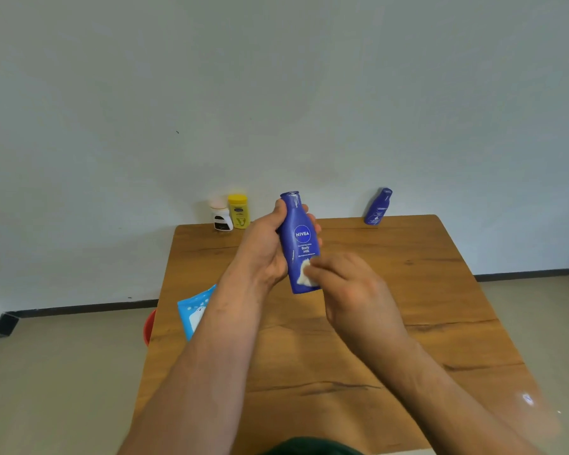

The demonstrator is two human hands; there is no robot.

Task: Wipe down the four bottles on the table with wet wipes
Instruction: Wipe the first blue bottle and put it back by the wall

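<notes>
View from the head, near to far. A dark green garment (309,447) shows at the bottom, at the near edge of the counter (391,326). The counter is a wood-grain top with dark streaks and rounded far corners. Two bare forearms reach across it from the near edge.

Over the middle of the counter, the left hand (265,249) holds the blue Nivea bottle (301,236) roughly upright with its cap up. This hand's grip wraps the upper body of the bottle from behind, with the thumb on one side and fingertips showing on the other. The right hand (353,290) has a narrow grip that pinches a crumpled white wet wipe (305,274) against the lower front of the bottle, just under the label text.

At the left edge lies a light blue wipes pack (194,311), partly hidden by the left forearm. A red round object (149,326) sits lower, beyond that edge — only a sliver of it shows.

Along the far edge, toward the far left corner, a white bottle (221,217) with a dark label stands just beside a yellow bottle (239,210). A small dark blue bottle (377,206) stands toward the far right corner, well apart from that pair.

Behind the bottles is a plain pale wall (276,93). A dark baseboard (79,307) runs along its foot, above a beige floor (63,372) that shows on both sides of the counter.
</notes>
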